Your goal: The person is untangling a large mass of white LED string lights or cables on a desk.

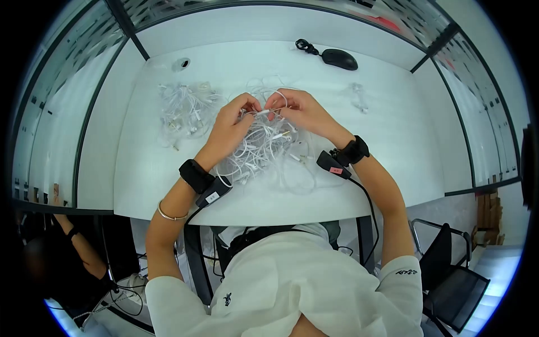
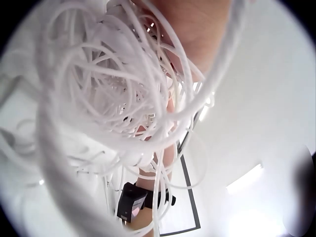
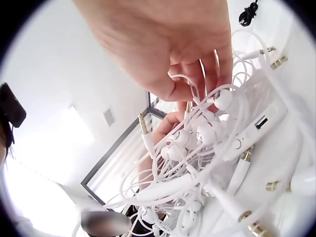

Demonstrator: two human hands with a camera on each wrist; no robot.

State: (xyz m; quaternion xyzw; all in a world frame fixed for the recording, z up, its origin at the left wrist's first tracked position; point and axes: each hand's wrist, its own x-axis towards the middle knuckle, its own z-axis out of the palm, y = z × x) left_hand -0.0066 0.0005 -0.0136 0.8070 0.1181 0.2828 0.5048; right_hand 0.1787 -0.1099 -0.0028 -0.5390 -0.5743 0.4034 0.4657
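A tangled heap of white wired earphones lies on the table in front of the person. Over its far side, my left hand and right hand meet with fingertips close together, each pinching white earphone cable. From the right wrist, the right hand shows its thumb and curled fingers holding a cable, with earbuds, gold plugs and an inline remote just below. Large loops of cable cross the left wrist view and partly cover the left hand.
A second heap of white earphones lies to the left. Farther right is a small clear-and-white bundle. A black mouse with its coiled cord sits at the back, and a cable hole is at the back left. Low partitions border the table.
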